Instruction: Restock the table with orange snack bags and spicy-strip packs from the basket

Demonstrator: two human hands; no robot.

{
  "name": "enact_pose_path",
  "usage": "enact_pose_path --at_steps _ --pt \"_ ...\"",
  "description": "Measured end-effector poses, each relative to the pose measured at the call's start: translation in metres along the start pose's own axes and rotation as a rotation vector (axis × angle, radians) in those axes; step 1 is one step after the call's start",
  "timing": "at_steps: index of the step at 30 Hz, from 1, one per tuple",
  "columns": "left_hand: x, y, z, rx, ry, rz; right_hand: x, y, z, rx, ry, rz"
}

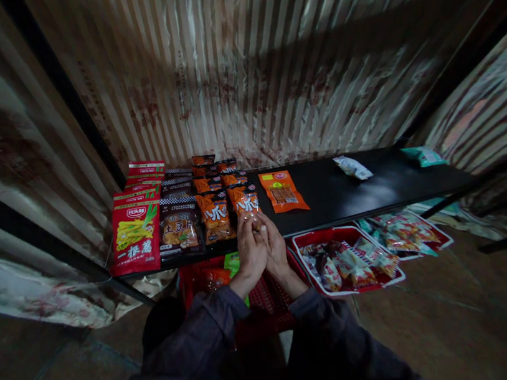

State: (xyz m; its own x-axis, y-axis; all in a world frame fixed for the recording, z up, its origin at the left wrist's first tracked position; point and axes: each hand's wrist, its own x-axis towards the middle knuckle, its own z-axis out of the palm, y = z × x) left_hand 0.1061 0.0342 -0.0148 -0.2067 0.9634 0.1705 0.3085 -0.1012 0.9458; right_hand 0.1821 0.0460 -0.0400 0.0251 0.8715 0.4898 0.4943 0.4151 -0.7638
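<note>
My left hand [251,248] and my right hand [274,245] are together at the shelf's front edge, fingers closed around the lower part of an orange snack bag [244,196]. The bag stands upright, and its bottom is hidden behind my fingers. Just left of it is a matching orange bag [216,219], with several more in rows behind. Further left come dark potato-chip bags [180,228] and red bags [136,235] with a green-and-yellow picture. To the right, a flat orange packet [282,191] lies on the black shelf [320,196].
Below the shelf, a red basket [272,322] holds orange and green packets. A white-rimmed basket [356,290] of snack bags sits to its right, with another packet-filled basket [406,234] beyond. A white packet [353,168] and a teal packet [425,156] lie on the shelf's right part.
</note>
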Motion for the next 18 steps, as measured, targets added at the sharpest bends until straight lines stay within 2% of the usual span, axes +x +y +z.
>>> enact_pose_path --at_steps 2,4,7,9,11,14,18 --pt "-0.032 -0.011 -0.012 -0.030 -0.023 0.009 -0.036 -0.006 0.003 0.048 -0.013 0.003" --pt "-0.064 -0.030 -0.023 -0.012 -0.088 -0.089 -0.076 -0.003 0.011 0.065 -0.071 0.044" --pt "-0.100 -0.069 -0.037 0.096 -0.175 -0.326 -0.133 0.015 0.031 0.022 -0.212 0.140" --pt "-0.112 -0.096 -0.044 0.177 -0.279 -0.524 -0.160 0.029 0.046 -0.030 -0.347 0.241" --pt "-0.116 -0.119 -0.049 0.208 -0.307 -0.608 -0.176 0.039 0.060 -0.076 -0.479 0.335" --pt "-0.116 -0.148 -0.053 0.222 -0.310 -0.695 -0.183 0.047 0.078 -0.104 -0.668 0.421" --pt "-0.115 -0.177 -0.054 0.216 -0.314 -0.776 -0.183 0.057 0.097 -0.091 -0.794 0.486"
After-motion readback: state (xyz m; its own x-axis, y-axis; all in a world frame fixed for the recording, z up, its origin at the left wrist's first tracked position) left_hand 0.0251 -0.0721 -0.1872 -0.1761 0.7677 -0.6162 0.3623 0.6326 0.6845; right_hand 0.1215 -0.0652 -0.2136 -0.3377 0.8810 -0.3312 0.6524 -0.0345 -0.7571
